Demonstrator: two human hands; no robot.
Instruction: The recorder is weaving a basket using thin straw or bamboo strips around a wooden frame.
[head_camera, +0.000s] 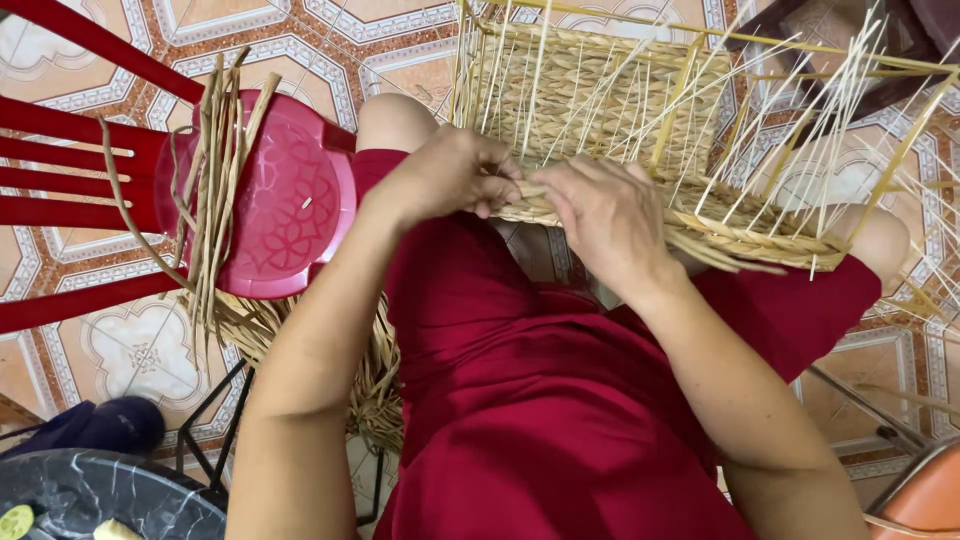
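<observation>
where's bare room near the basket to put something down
Bare floor tile shows below the red stool, beside the dried straw. It is crowded at the basket, where left hand and right hand grip the woven rim.

A pale straw-yellow woven basket (640, 110) with tan plaited rows, a dark red dress (560, 400), a glossy pink-red plastic stool (290, 200) embossed with petals, floor tiles (140, 350) patterned cream, orange and grey

Both hands (530, 200) on woven basket (610, 100)
</observation>
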